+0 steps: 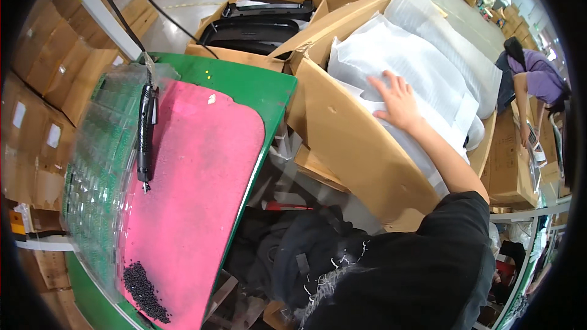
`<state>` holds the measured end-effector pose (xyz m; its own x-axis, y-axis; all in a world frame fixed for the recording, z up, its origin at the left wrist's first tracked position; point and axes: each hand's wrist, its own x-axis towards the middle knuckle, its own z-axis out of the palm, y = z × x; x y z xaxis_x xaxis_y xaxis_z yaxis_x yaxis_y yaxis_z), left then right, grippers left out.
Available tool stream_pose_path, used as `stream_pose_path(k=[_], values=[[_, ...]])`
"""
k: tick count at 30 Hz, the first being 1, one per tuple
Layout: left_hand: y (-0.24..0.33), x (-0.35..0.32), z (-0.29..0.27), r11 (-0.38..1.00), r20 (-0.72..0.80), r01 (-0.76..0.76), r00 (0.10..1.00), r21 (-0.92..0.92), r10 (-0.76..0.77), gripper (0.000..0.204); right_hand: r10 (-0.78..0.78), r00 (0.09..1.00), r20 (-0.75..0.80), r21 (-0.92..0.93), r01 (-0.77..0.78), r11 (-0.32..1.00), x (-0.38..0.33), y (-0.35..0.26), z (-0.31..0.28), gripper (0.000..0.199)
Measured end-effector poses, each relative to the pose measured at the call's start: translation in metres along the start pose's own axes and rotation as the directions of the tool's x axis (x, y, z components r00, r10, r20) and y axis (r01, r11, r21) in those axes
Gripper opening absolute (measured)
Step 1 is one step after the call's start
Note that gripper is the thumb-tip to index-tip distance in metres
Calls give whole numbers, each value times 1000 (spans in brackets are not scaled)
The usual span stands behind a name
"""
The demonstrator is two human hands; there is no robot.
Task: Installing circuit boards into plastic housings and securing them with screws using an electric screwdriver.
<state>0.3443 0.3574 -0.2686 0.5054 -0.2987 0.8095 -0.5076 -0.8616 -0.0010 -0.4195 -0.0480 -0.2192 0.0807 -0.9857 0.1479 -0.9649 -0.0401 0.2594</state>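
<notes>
Foam sleeves, white and ribbed, fill a big cardboard box that leans just beside the right edge of your green worktop. They lie stacked lengthwise, soft and slightly translucent, the top ones poking out over the far rim of the box. Your right hand rests flat on the upper sleeve, fingers spread apart, palm down; nothing is clamped in it yet. Your arm reaches in from the lower right, in a black short sleeve. Your left hand is out of view, so its grip cannot be told.

By the look of it, the work is at an early point: the hand is only touching the foam, no sleeve is lifted out, and the pink mat on the worktop carries no piece to work on. Picking one up and bringing it over appears to be left.

On the worktop, a black electric screwdriver hangs on its cable over the left edge of the mat, tip down. A clear plastic cover lies along the left side. A small heap of black screws sits at the near corner of the mat. Behind the worktop, another open box holds long black plastic parts. Far right, another person in a purple top bends over more cartons.
</notes>
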Motion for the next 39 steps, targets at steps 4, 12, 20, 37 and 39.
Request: stream_pose_path(k=[4,12,20,37,39], values=[[96,29,-36,975,36,-220,975,-17,220,35,486,858,-163,528,-340,778,-2,133,85,71],[115,47,-9,686,-54,-92,996,-721,77,24,859,484,170,63,-875,480,-20,254,74,54],[174,62,-39,648,125,74,992,-758,32,23,723,669,172,359,-726,586,-3,240,93,44],[285,87,-82,204,137,75,941,-976,310,19,495,637,591,592,-759,272,-11,172,54,48],[295,85,-85,204,21,-59,929,-977,369,20,530,675,514,566,-731,381,-21,184,44,52]])
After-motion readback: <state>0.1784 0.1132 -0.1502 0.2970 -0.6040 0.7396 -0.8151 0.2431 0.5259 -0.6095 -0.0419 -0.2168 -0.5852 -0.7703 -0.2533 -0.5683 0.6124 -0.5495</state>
